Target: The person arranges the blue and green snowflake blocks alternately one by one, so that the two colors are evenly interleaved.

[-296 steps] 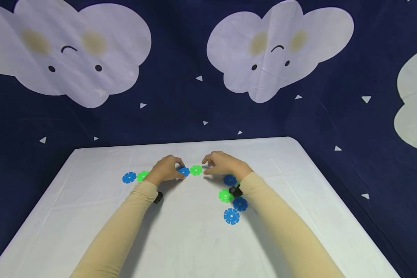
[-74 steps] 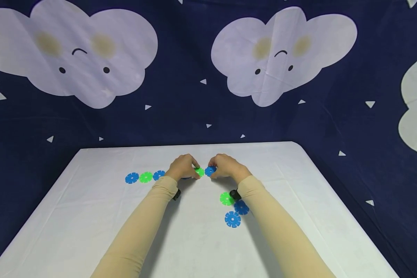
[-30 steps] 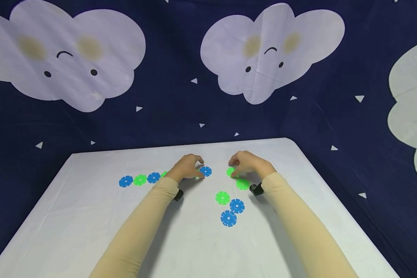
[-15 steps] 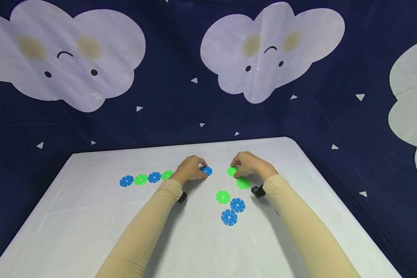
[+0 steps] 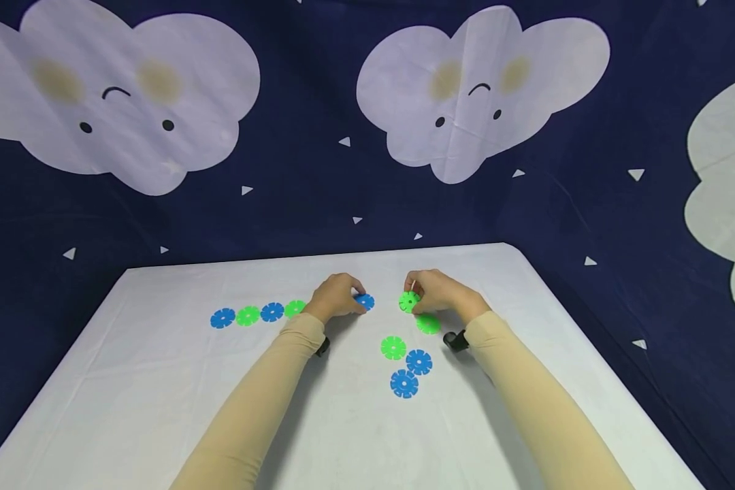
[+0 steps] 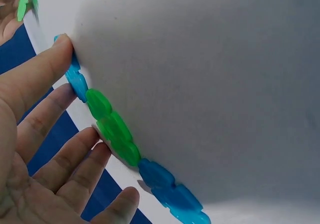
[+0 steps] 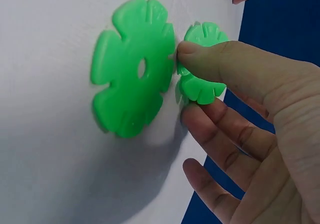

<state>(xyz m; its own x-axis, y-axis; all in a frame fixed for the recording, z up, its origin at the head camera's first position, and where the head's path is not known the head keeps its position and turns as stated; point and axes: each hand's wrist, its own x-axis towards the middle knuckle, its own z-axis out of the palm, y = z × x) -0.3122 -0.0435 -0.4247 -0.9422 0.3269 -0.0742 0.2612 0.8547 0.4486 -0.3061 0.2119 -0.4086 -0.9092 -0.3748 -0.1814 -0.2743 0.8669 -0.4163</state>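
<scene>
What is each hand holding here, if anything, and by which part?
The right hand pinches a green disc by its notched rim. The left hand pinches the blue disc between the two hands, also at its rim.

blu disc [image 5: 365,301], grn disc [image 5: 407,301]

head view evenly bright; wrist views dimmer, grey shadow across the table [image 6: 225,108].
</scene>
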